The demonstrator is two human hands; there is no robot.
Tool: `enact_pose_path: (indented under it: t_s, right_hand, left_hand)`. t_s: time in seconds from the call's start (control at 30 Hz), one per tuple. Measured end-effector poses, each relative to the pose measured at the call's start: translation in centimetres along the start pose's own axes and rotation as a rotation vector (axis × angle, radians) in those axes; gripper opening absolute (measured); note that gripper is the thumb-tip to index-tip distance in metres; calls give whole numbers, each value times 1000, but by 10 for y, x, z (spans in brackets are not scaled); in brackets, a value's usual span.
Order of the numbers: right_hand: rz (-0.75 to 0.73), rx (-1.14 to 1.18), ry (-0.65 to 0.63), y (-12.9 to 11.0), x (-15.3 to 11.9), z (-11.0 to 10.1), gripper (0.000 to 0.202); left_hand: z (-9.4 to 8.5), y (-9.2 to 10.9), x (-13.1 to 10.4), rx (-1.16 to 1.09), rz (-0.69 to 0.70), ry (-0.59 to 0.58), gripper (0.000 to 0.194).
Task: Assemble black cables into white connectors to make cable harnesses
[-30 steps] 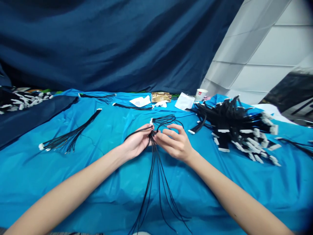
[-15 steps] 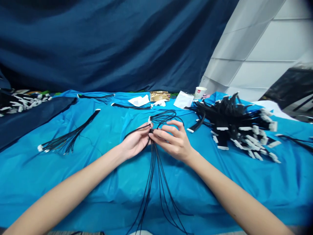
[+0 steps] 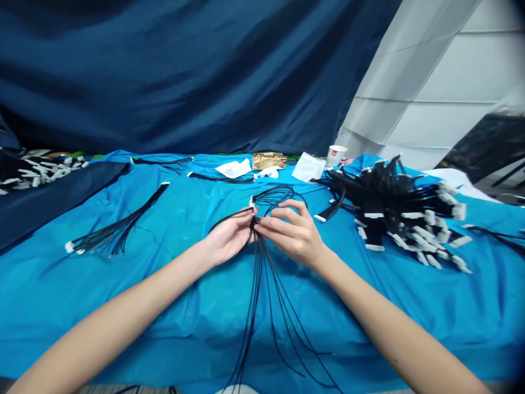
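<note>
Black wires (image 3: 257, 273) with a white connector (image 3: 252, 202) at their upper end are held up at the middle of the table. My left hand (image 3: 232, 232) is closed on the bundle just below that connector, one wire loop curving over its fingers. From the right, my right hand (image 3: 293, 232) pinches at the wires with thumb and forefinger, close to the left fingertips; its other fingers are curled loosely. Some wires arch up behind the right fingers. The rest hang down past the table's front edge and splay apart. Exactly what sits between the fingertips is hidden.
A large pile of black cables with white connectors (image 3: 385, 213) lies at the right, another heap (image 3: 45, 172) at the far left. A loose wire harness (image 3: 123, 221) lies left of my hands. Behind stand a gold tissue pack (image 3: 268, 161) and a paper cup (image 3: 336, 155).
My right hand has shifted slightly right, its fingertips a little farther from the left ones. The hanging wires have swung and spread somewhat to the right. My left hand keeps its hold.
</note>
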State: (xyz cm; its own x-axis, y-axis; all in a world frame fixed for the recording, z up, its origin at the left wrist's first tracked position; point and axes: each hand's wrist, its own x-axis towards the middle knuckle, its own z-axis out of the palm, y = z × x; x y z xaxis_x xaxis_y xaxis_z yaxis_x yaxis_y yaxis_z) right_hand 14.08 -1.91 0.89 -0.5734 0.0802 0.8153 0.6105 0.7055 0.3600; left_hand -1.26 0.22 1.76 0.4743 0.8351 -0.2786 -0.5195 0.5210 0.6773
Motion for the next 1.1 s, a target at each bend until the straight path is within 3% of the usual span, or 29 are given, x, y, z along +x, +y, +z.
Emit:
enact_pose_path:
  t_s: [0.43, 0.83, 1.1]
  right_hand:
    - [25, 106, -76, 4, -2, -2, 11]
    - [650, 529, 75, 1, 9, -12, 8]
    - [966, 825, 157, 3, 6, -8, 6]
  left_hand:
    - [-5, 2, 0, 56, -14, -56, 23]
    - [-2, 7, -1, 71, -17, -29, 18]
    - [-6, 6, 2, 71, -41, -39, 17]
